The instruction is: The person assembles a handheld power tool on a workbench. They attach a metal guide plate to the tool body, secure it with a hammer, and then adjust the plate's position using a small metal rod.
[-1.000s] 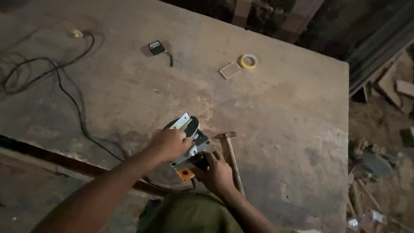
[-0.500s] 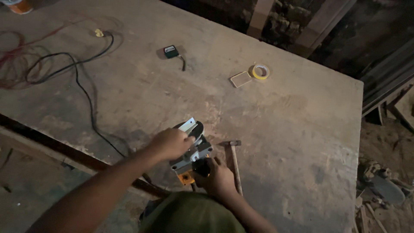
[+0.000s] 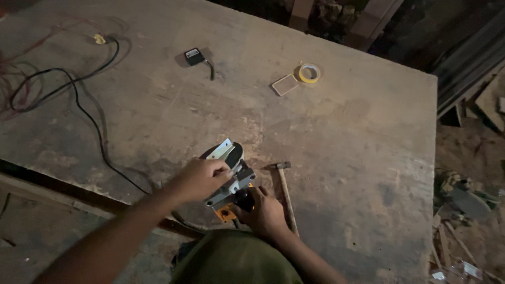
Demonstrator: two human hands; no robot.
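The left hand [image 3: 199, 179] reaches forward from the lower left on a bare, outstretched forearm, its fingers curled downward in a grip. The right hand [image 3: 263, 210] sits close to the body (knuckles up), fingers closed, its wrist bent toward the left hand.

dim, warm light falls from above onto the tabletop [image 3: 342, 137], brightest near its middle. corners sink into near black. soft grain throughout; the forearms at the bottom edge are blurred.
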